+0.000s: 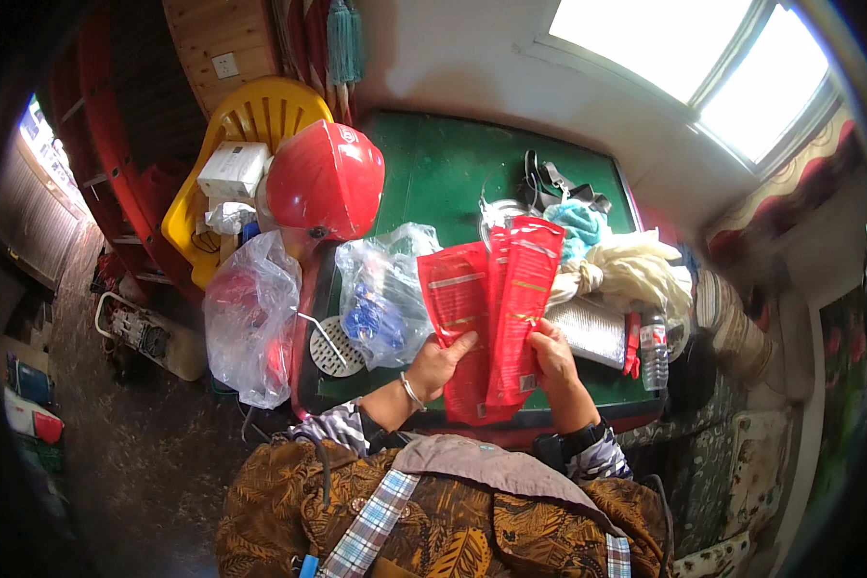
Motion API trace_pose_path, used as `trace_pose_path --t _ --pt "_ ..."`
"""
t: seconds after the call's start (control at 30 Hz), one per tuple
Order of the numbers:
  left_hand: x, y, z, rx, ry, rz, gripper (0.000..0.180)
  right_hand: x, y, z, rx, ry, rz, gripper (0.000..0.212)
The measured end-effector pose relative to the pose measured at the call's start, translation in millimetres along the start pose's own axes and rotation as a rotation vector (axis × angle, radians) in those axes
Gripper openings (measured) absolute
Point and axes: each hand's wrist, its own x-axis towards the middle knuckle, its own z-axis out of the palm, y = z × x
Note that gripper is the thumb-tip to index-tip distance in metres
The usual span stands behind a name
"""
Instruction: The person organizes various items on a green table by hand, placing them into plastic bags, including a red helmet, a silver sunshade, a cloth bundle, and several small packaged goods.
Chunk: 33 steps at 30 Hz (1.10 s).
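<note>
Two or more long, flat red plastic packets are held up in front of me at the table's near edge. My left hand (433, 372) pinches the left red packet (458, 301) between thumb and fingers, low on its side. My right hand (555, 358) grips the right red packet (526, 299) by its right edge. The packets overlap in the middle, and printing covers their faces. A clear plastic bag (387, 289) with something blue inside lies just left of them. Behind their top edges sit a teal cloth (578, 223) and a bundled cream cloth (636, 262).
The green table (433, 154) also bears black straps (549, 183), a silver foil pack (588, 332), a water bottle (654, 352) and a perforated white disc (336, 349). At left are a red helmet (328, 183), a yellow chair (260, 104) and another plastic bag (250, 318).
</note>
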Motion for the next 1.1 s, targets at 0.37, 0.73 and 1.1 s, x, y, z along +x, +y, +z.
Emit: trace_pose_path --t 0.37,0.73,1.1 --pt "-18 -21 7 0.027 -0.102 -0.273 0.05 -72 0 -20 -0.15 0.133 -0.212 0.034" --pt "-34 -32 38 0.092 -0.142 0.001 0.036 -93 12 -2 -0.608 0.038 -0.245 0.044" --pt "-26 -12 46 0.059 -0.28 0.194 0.047 -115 19 14 -0.426 -0.068 -0.093 0.043"
